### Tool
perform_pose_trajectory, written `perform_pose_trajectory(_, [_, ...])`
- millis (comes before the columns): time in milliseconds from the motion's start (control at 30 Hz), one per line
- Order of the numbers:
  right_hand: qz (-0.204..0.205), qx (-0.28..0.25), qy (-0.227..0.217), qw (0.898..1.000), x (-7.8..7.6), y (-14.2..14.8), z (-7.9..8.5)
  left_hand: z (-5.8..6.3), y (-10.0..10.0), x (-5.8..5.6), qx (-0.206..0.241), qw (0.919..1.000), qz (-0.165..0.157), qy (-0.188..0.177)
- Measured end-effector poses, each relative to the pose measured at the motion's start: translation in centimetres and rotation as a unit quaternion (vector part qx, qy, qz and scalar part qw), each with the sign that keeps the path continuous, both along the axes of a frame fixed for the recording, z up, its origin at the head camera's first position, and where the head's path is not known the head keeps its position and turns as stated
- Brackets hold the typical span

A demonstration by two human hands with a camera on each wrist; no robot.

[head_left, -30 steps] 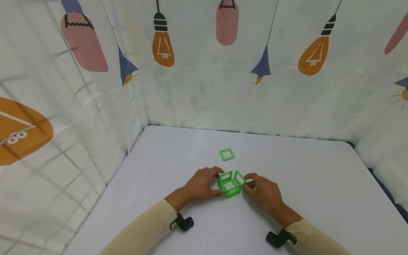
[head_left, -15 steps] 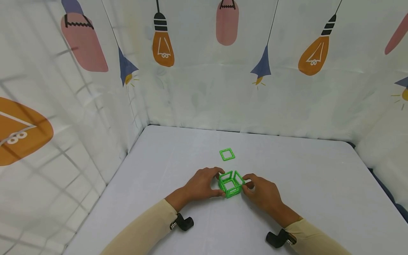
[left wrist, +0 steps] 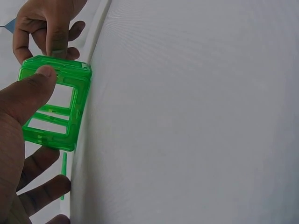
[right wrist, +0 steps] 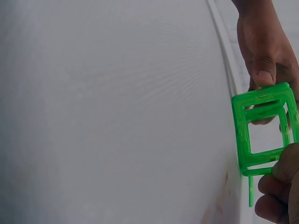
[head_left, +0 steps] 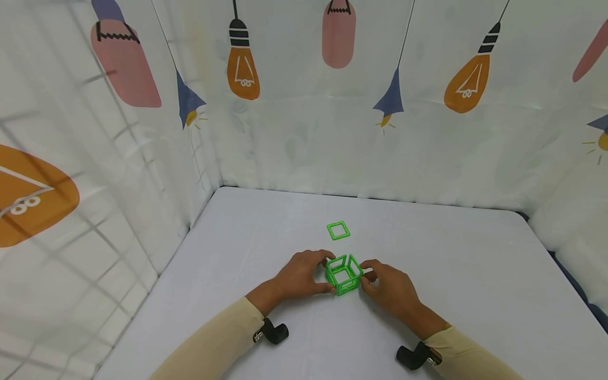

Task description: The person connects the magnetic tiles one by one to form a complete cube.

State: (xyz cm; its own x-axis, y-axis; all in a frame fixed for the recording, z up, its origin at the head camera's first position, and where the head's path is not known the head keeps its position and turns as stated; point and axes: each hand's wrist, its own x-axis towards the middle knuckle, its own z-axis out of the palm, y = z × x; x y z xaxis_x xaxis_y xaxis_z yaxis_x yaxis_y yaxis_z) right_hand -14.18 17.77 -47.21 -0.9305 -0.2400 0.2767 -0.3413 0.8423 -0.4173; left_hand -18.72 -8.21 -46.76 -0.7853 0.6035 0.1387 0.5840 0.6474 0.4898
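Observation:
A small open-topped box of green magnetic tiles (head_left: 339,289), square frames with hollow middles, stands on the white table. My left hand (head_left: 296,274) grips its left side, thumb at the near corner and fingers at the far one. In the left wrist view, that thumb (left wrist: 39,86) presses on a tile face. On the opposite side, my right hand (head_left: 391,285) pinches the right-hand tile, which stands against the box. The right wrist view shows the box's green frame (right wrist: 240,126) between both hands; part of it hides behind my right fingers (right wrist: 287,163).
One loose green square tile (head_left: 342,237) lies flat on the table (head_left: 451,248), beyond the box. White curtains (head_left: 304,142) printed with lamps and bulbs rise behind the table and along its left side.
The right-hand tile has tilted inward from a leaning angle, closing up to the box. My right hand has shifted slightly left with it; my left hand has stayed in place.

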Motion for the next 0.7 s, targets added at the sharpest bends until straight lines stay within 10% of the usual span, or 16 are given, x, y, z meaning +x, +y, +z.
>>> perform_pose_trajectory(700, [0.021,0.019,0.007,1.000,0.12,0.01,0.08,-0.07,0.02,-0.01,-0.009,0.9999,-0.001,-0.005])
